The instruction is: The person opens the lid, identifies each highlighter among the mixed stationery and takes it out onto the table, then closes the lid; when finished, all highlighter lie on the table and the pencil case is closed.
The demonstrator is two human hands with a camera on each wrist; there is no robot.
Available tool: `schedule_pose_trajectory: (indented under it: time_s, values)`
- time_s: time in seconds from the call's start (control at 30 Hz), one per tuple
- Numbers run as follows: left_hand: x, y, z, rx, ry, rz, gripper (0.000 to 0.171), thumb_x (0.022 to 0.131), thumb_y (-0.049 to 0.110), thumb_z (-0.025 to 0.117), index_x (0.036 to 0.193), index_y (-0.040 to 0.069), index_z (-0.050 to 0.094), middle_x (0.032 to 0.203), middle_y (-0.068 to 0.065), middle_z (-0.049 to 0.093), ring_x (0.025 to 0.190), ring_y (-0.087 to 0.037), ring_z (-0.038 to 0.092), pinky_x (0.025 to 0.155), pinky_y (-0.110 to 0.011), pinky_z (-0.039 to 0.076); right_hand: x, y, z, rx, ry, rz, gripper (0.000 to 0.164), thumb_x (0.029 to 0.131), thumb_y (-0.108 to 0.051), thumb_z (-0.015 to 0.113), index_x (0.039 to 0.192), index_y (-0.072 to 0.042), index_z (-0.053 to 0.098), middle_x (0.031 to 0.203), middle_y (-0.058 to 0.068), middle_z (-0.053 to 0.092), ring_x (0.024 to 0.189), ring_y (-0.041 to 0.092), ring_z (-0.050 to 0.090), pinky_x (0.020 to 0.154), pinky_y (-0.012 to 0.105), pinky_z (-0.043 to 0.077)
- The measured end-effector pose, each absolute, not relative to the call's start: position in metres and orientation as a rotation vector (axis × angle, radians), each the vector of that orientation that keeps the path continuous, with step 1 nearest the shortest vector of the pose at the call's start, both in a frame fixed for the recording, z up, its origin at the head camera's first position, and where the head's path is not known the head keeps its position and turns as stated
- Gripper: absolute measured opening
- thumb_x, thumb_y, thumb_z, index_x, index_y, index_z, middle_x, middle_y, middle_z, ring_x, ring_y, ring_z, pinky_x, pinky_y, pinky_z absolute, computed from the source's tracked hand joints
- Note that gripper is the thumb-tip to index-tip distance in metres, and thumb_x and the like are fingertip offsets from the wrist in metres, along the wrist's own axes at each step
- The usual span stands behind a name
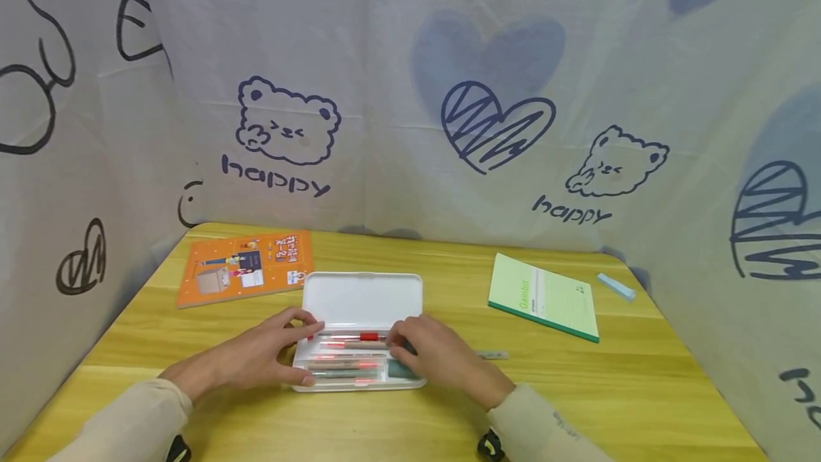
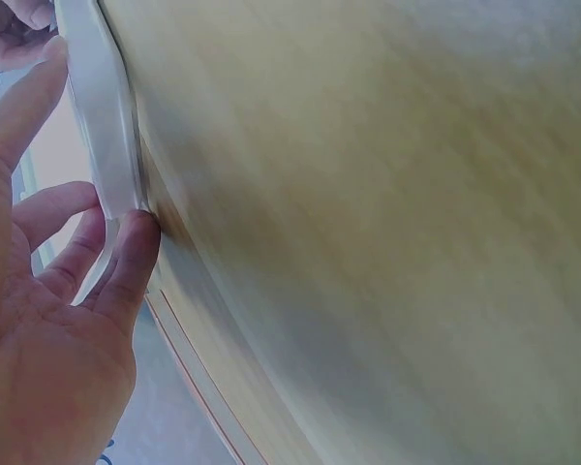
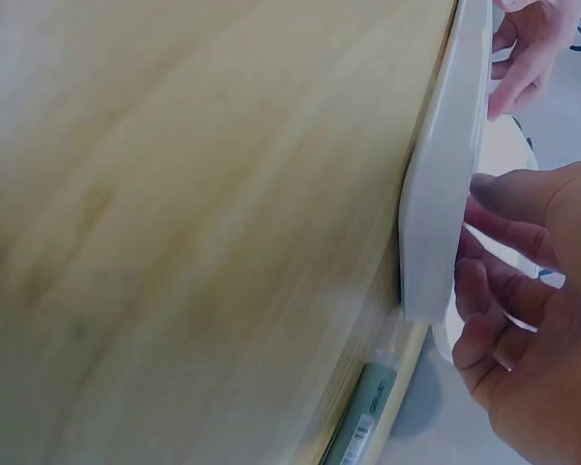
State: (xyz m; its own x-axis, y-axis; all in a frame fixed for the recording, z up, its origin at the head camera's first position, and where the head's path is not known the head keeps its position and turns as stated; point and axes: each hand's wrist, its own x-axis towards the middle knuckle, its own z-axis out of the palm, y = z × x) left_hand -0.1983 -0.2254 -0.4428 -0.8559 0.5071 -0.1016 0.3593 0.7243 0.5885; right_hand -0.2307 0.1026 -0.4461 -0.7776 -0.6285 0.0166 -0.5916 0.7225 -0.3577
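Observation:
A white plastic pencil case [image 1: 359, 388] lies open on the table, its lid [image 1: 362, 299] tipped back. Several pens and pencils lie lengthwise inside, among them a pen with a red grip [image 1: 368, 337]. A dark green piece [image 1: 400, 369] fills the small right compartment. My left hand [image 1: 256, 355] holds the left end of the case, thumb at the front corner and fingers at the back. At the right end, my right hand [image 1: 442, 355] reaches in with bent fingers; a dark patch shows between thumb and index finger, and I cannot tell whether it is held.
A green-labelled pen or marker [image 3: 363, 417] lies on the table just right of the case, partly behind my right hand in the head view. An orange booklet [image 1: 246, 269] is at back left. A green notepad [image 1: 541, 298] and pale blue strip [image 1: 616, 286] lie right.

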Motion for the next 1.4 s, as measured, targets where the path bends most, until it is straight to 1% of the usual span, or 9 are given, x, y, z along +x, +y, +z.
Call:
schedule_pose_trajectory:
  time_s: [0.33,0.5,0.67,0.87,1.03,1.2,1.33,1.4]
  values:
    - [-0.198,-0.227,-0.444,0.717,2.691,0.814,0.089,0.091,0.056,0.085,0.161,0.010,0.055,0.159,-0.009,0.047,0.138,-0.032,0.051,0.116,-0.063,0.047,-0.228,0.081,-0.449,-0.992,2.853,-0.535,0.013,0.109,-0.025,0.070,0.116,-0.016,0.075,0.096,-0.008,0.067,0.086,0.006,0.053,0.083,0.026,0.051]
    - [-0.198,-0.225,-0.444,0.734,2.687,0.820,0.087,0.092,0.054,0.085,0.161,0.010,0.054,0.159,-0.010,0.047,0.138,-0.034,0.051,0.116,-0.065,0.046,-0.226,0.073,-0.451,-0.964,2.848,-0.567,0.013,0.108,-0.024,0.070,0.116,-0.016,0.076,0.097,-0.008,0.068,0.084,0.004,0.053,0.079,0.024,0.050]
    - [-0.198,-0.223,-0.443,0.754,2.687,0.819,0.086,0.093,0.053,0.084,0.161,0.009,0.054,0.159,-0.011,0.047,0.139,-0.034,0.052,0.116,-0.064,0.046,-0.225,0.067,-0.452,-0.942,2.841,-0.620,0.012,0.108,-0.022,0.070,0.114,-0.014,0.077,0.094,-0.008,0.067,0.082,0.003,0.052,0.077,0.022,0.049]
    - [-0.197,-0.224,-0.443,0.757,2.696,0.811,0.087,0.092,0.054,0.085,0.161,0.010,0.055,0.159,-0.010,0.048,0.138,-0.033,0.052,0.114,-0.063,0.048,-0.225,0.062,-0.451,-0.943,2.888,-0.641,0.016,0.105,-0.024,0.075,0.116,-0.014,0.079,0.092,-0.009,0.062,0.081,0.005,0.050,0.076,0.021,0.047]
    - [-0.197,-0.224,-0.443,0.749,2.690,0.814,0.087,0.092,0.054,0.085,0.161,0.010,0.054,0.160,-0.011,0.047,0.138,-0.034,0.052,0.114,-0.063,0.048,-0.224,0.061,-0.450,-1.019,2.983,-0.607,0.011,0.102,-0.022,0.079,0.110,-0.015,0.081,0.087,-0.009,0.060,0.078,0.005,0.047,0.073,0.020,0.044]
    - [-0.198,-0.223,-0.443,0.731,2.688,0.811,0.088,0.092,0.055,0.085,0.161,0.011,0.054,0.159,-0.009,0.047,0.137,-0.031,0.051,0.114,-0.061,0.047,-0.226,0.075,-0.445,-1.016,3.027,-0.599,0.009,0.104,-0.025,0.076,0.107,-0.017,0.079,0.086,-0.008,0.059,0.076,0.005,0.047,0.072,0.022,0.043]
    - [-0.198,-0.224,-0.444,0.731,2.701,0.796,0.088,0.091,0.057,0.084,0.161,0.011,0.055,0.158,-0.006,0.047,0.135,-0.029,0.050,0.114,-0.057,0.048,-0.229,0.105,-0.435,-0.929,3.046,-0.668,0.006,0.104,-0.023,0.076,0.106,-0.017,0.077,0.089,-0.008,0.060,0.078,0.007,0.049,0.073,0.025,0.043]
    - [-0.198,-0.225,-0.444,0.739,2.706,0.790,0.088,0.092,0.057,0.084,0.160,0.010,0.055,0.158,-0.007,0.048,0.134,-0.029,0.051,0.113,-0.057,0.049,-0.230,0.124,-0.431,-0.882,3.057,-0.714,0.006,0.103,-0.023,0.077,0.106,-0.017,0.077,0.090,-0.008,0.061,0.077,0.007,0.049,0.072,0.026,0.043]
